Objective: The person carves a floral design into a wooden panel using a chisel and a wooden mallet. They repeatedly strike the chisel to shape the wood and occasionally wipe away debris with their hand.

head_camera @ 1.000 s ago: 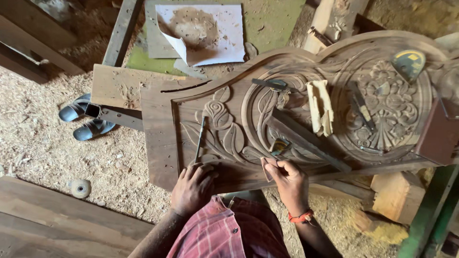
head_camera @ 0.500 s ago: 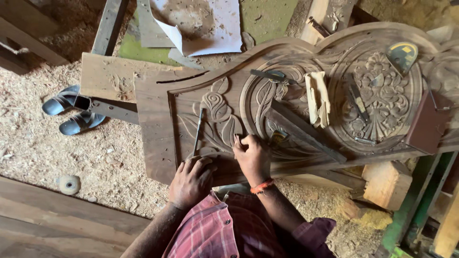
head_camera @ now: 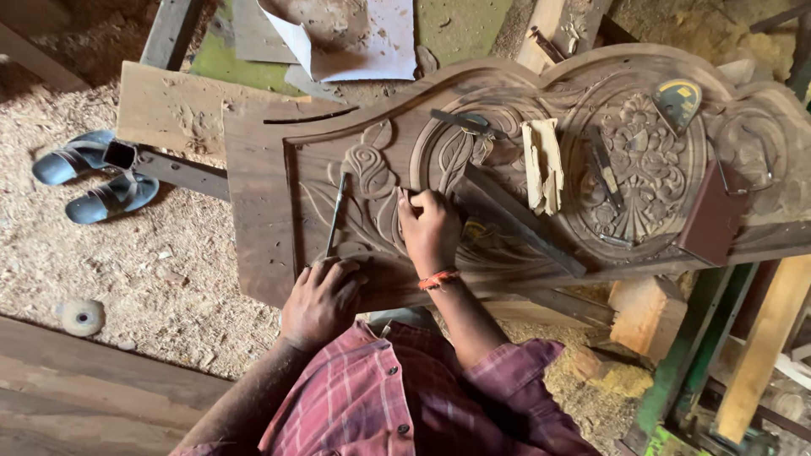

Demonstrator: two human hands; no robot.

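A large dark carved wooden panel (head_camera: pixel 253 211) with flowers and scrolls lies across the work stand. My left hand (head_camera: pixel 323 297) rests on its near edge, fingertips at the lower end of a thin chisel (head_camera: pixel 336 215) that lies on the carved leaves. My right hand (head_camera: pixel 431 230), with an orange band on the wrist, presses curled fingers onto the carving to the right of the chisel. Whether it holds something small is hidden under the fingers.
More tools (head_camera: pixel 467 122) lie on the panel, with a pale folded piece (head_camera: pixel 542 165), a yellow-and-black object (head_camera: pixel 677 101) and a brown block (head_camera: pixel 715 216). Blue sandals (head_camera: pixel 93 179) and a white disc (head_camera: pixel 82 317) lie on the sawdust at left. A white sheet (head_camera: pixel 359 38) lies beyond the panel.
My right hand has moved from the panel's near edge up and left onto the carved leaves. My left hand has stayed by the chisel's end.
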